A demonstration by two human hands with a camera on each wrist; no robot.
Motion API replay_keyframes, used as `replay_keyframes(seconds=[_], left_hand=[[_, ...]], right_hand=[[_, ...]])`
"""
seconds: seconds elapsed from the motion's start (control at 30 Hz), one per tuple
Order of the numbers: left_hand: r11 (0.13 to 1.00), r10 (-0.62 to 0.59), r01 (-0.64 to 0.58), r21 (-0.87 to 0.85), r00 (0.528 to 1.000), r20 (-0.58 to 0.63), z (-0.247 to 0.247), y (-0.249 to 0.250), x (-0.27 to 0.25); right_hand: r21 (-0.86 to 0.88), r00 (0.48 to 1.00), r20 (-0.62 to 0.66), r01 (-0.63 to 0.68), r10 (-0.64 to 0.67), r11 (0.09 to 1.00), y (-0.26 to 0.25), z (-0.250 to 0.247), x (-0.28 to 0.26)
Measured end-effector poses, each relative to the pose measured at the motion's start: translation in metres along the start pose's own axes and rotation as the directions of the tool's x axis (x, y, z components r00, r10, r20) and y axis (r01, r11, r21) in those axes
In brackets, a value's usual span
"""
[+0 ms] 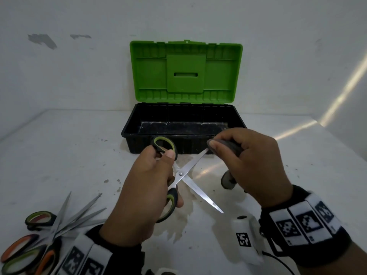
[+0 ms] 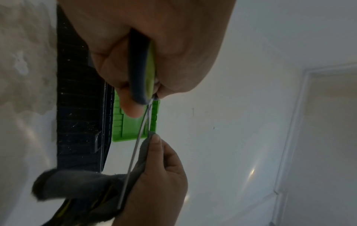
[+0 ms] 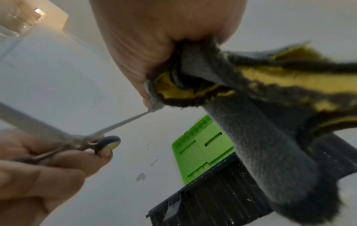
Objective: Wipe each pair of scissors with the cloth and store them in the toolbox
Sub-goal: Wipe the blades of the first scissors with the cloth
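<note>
My left hand (image 1: 153, 181) grips the black-and-green handles of a pair of scissors (image 1: 183, 172) whose blades are spread wide in an X above the table. My right hand (image 1: 244, 161) holds a grey cloth (image 1: 228, 146) with yellow lining (image 3: 270, 79) and pinches it round the tip of the upper blade (image 3: 123, 122). The lower blade (image 1: 204, 197) points toward me, bare. Behind the hands stands the toolbox (image 1: 182, 124), its black tray showing nothing inside and its green lid (image 1: 185, 71) propped open. In the left wrist view the blade (image 2: 135, 151) runs down into the cloth (image 2: 77, 183).
Several more scissors (image 1: 45, 235) with green and orange handles lie heaped at the table's front left. The white table (image 1: 69, 155) shows stains and specks. A white wall rises right behind the toolbox. A tail of cloth (image 1: 227, 180) hangs under my right hand.
</note>
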State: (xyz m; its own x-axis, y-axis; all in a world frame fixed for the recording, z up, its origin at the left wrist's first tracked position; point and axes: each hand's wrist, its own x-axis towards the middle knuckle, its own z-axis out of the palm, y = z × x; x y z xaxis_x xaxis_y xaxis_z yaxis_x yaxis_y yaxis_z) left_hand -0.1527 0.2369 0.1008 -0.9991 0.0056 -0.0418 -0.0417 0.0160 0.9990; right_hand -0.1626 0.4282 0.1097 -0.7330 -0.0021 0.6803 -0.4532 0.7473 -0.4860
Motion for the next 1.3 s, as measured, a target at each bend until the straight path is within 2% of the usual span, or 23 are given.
replay_keyframes(seconds=[0.1,0.27,0.43,0.6,0.67,0.8,0.9,1.0,1.07,1.13,1.2,1.3], left_hand=[[0.987,0.133,-0.129,0.098,0.991,-0.033,0.002,0.001,-0.001],[0.925,0.318,-0.321,0.203,0.947,0.046,0.008,0.005,-0.005],[0.895,0.361,-0.363,0.26,0.931,0.06,0.008,0.003,-0.008],[0.875,0.394,-0.395,0.281,0.917,0.06,0.01,-0.001,-0.009],[0.845,0.437,-0.429,0.319,0.898,0.052,0.009,-0.003,-0.008],[0.684,0.592,-0.553,0.475,0.802,0.082,0.005,-0.003,-0.005],[0.457,0.676,-0.589,0.667,0.717,0.17,0.001,0.003,-0.002],[0.228,0.711,-0.623,0.749,0.632,0.309,0.003,0.006,0.0],[0.113,0.714,-0.667,0.737,0.57,0.407,0.007,0.0,0.002],[0.036,0.702,-0.686,0.726,0.535,0.471,0.009,-0.006,0.004],[-0.032,0.699,-0.688,0.725,0.504,0.508,0.01,-0.011,0.004],[-0.077,0.708,-0.687,0.723,0.473,0.524,0.01,-0.014,0.005]], right_hand=[[0.021,0.999,0.033,-0.017,0.016,1.0,-0.009,-0.003,0.003],[-0.033,0.985,0.165,0.055,-0.049,0.998,-0.035,0.009,-0.004],[-0.078,0.981,0.194,0.041,-0.025,0.996,-0.026,0.015,-0.004],[-0.111,0.984,0.143,-0.094,0.11,0.989,-0.007,0.008,0.004],[-0.104,0.979,0.13,-0.145,0.159,0.984,0.0,0.005,0.007],[-0.045,0.968,0.057,-0.244,0.246,0.969,0.003,-0.01,0.013],[0.05,0.957,0.057,-0.288,0.285,0.956,-0.01,-0.026,0.013],[0.278,0.902,0.263,-0.411,0.342,0.869,-0.03,-0.039,0.01],[0.323,0.847,0.419,-0.476,0.327,0.818,-0.038,-0.042,0.007],[0.328,0.805,0.503,-0.516,0.316,0.792,-0.04,-0.04,0.004],[0.314,0.775,0.531,-0.556,0.343,0.77,-0.039,-0.037,0.001],[0.297,0.742,0.546,-0.606,0.39,0.738,-0.035,-0.033,-0.003]])
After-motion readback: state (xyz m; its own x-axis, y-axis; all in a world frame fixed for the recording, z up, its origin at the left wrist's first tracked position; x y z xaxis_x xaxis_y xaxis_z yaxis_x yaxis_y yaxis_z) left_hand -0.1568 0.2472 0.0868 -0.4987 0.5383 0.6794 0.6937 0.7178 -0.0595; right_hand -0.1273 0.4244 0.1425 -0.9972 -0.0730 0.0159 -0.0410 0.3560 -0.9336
